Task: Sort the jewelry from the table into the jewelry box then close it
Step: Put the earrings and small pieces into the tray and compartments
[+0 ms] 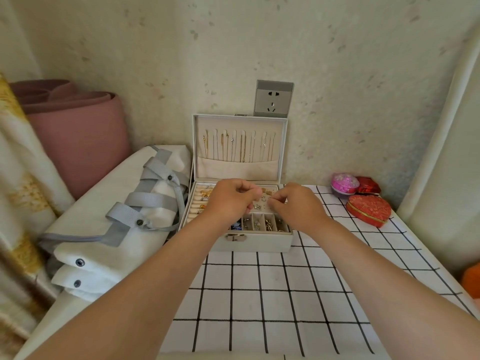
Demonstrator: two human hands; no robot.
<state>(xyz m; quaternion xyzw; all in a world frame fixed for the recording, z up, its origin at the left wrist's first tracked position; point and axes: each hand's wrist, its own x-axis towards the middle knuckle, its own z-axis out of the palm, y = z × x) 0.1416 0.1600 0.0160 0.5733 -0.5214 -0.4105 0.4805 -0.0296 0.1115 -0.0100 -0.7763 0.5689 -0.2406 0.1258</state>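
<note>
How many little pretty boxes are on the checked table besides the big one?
3: pink round box by the wall, dark red box to its right, red heart box in front. More could sit beyond the right edge.

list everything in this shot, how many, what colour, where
jewelry box: one, pale grey, back of the table against the wall, lid open and upright
necklaces: several, gold and silver, hanging inside the lid
small jewelry: many pieces, gold and silver, in the tray compartments
tablecloth: one, white with black grid, covering the table
heart box: one, red, right of the jewelry box
round box: one, pink, back right corner
small red box: one, beside the round box
wall socket: one, grey, above the lid
bag: one, white with grey straps, left of the table
rolled mat: one, dusty pink, behind the bag
left hand: fingers curled, over the tray
right hand: fingers curled, over the tray; any item held is too small to tell
</note>
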